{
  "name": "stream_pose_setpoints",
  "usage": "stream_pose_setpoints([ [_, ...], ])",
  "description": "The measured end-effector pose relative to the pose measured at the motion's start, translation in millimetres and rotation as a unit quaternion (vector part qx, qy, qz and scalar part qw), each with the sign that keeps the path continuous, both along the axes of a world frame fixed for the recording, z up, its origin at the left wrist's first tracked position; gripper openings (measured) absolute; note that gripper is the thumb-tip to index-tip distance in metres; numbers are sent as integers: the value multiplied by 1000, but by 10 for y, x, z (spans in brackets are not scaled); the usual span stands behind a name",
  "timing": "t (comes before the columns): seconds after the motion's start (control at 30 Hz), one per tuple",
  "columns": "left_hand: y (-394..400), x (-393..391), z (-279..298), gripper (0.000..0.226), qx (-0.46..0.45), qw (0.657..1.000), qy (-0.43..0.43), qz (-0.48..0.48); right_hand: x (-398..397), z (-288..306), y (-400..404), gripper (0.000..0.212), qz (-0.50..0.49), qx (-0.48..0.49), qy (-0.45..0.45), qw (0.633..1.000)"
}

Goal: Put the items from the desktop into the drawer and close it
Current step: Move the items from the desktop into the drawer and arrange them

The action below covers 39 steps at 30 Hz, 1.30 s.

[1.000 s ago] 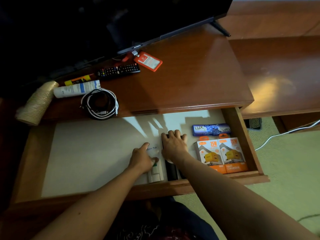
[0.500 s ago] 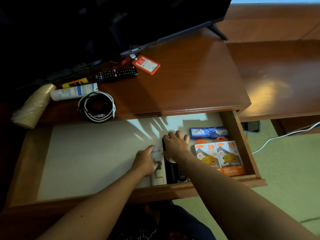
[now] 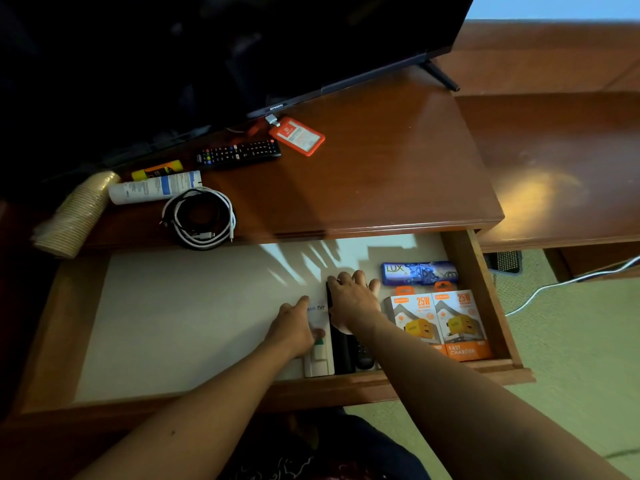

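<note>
White remote (image 3: 317,355) under my left hand (image 3: 294,329), black remote (image 3: 343,351) under my right hand (image 3: 353,299).
Both hands stay put, fingers flat and pressing; wooden drawer (image 3: 485,289) open, green carpet (image 3: 571,341) right.

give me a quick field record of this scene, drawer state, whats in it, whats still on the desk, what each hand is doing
drawer: drawer open
in drawer: soap bar, two charger boxes, white remote, black remotes
on desktop: black remote, orange badge holder, coiled cables, white tube, yellow tube, paper cup stack
left hand: left hand rests on white remote
right hand: right hand presses black remotes
</note>
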<state>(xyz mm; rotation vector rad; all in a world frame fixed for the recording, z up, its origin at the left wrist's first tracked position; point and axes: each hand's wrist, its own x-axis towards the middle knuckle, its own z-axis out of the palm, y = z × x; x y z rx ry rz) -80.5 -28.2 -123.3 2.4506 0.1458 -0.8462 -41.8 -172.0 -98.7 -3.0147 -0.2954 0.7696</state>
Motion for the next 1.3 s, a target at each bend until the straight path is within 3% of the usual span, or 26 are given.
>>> stream_pose_setpoints([
  [0.1,42,15,42,88,-3,1000,10,-6,-34,33,-4,69,-7,16,-3,1000],
  [0.23,238,59,146,61,-22,1000,-15,15,-84,129,73,60,-18,24,-11,999],
  [0.3,394,79,241,62,-22,999,-30,20,-89,208,151,54,-24,36,-26,999],
  [0.43,815,146,476,50,2,990,-127,58,-47,444,465,39,-60,104,-91,989],
  [0.53,1184,241,706,43,11,965,-240,106,65,636,812,34,-116,220,-150,957],
  [0.63,1540,364,926,28,30,914,-380,138,246,828,1158,10,-123,313,-207,919],
  [0.73,1860,501,1055,15,67,864,-480,139,492,1043,1488,12,-120,356,-226,899],
  [0.8,2033,604,1063,21,98,864,-472,143,664,1111,1676,18,-109,343,-229,904],
  [0.97,2240,776,888,45,160,899,-395,104,1079,1155,1993,47,-110,223,-150,957],
  [1.13,2203,812,703,64,170,925,-331,80,1266,1082,2111,46,-57,123,-123,983],
  [1.3,2189,803,663,72,175,929,-316,84,1292,1044,2098,40,-60,167,-117,977],
])
